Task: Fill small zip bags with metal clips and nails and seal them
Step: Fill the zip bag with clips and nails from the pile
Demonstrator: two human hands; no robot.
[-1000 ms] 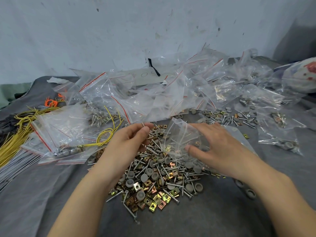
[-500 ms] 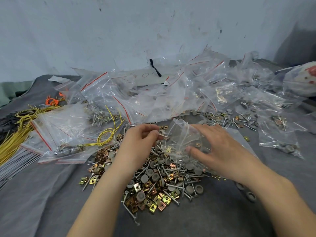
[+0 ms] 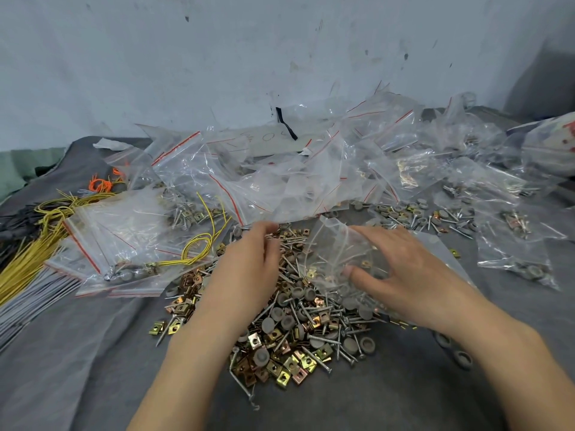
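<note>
A heap of brass-coloured metal clips point(image 3: 281, 365), silver nails point(image 3: 326, 321) and grey caps lies on the grey cloth in front of me. My left hand point(image 3: 249, 269) reaches over the far side of the heap, its fingers curled down around a few nails at its tips. My right hand point(image 3: 407, 272) holds a small clear zip bag point(image 3: 333, 250) above the heap's right side. The thumb pinches the bag's lower part and the fingers spread over its back. A few small parts show inside the bag.
Filled and empty zip bags point(image 3: 280, 181) with red seal lines are piled along the back and right. Yellow wires point(image 3: 37, 244) and grey ties point(image 3: 28, 306) lie at the left. Loose caps and nails point(image 3: 435, 219) are scattered at the back right. A wall stands behind.
My left hand has moved forward and down from beside the bag's mouth to the far part of the heap. My right hand and the bag have hardly moved.
</note>
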